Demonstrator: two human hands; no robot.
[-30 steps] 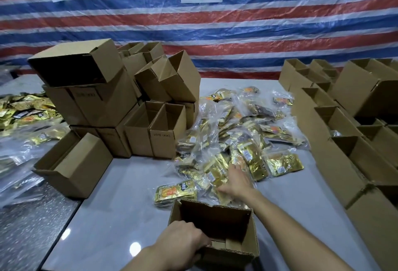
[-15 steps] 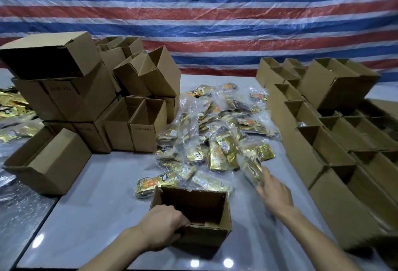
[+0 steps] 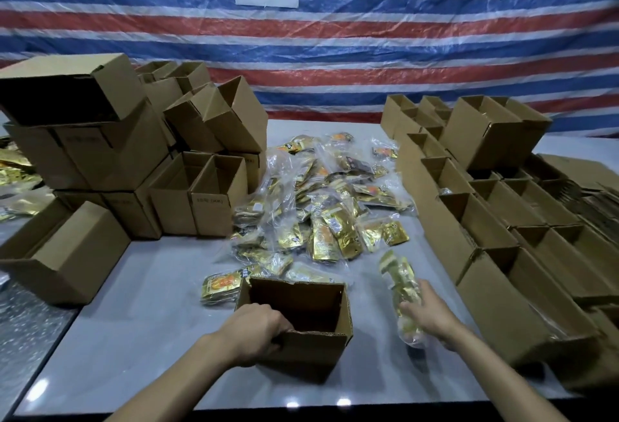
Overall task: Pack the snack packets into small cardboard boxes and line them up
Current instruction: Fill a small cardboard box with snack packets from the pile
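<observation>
The left hand (image 3: 256,331) is gripping the open box's (image 3: 301,324) near rim; the right hand (image 3: 430,316) is holding a blurred snack packet (image 3: 402,287) just right of it.

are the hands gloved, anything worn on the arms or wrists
No gloves: the left hand and the right hand are both bare. The left forearm and right forearm are uncovered as far as the frame reaches, with no sleeve edge, watch or bracelet showing. The picture is too soft to rule out a thin ring.

Packing station; stacked cartons (image 3: 117,153); tarp wall (image 3: 368,36)
</observation>
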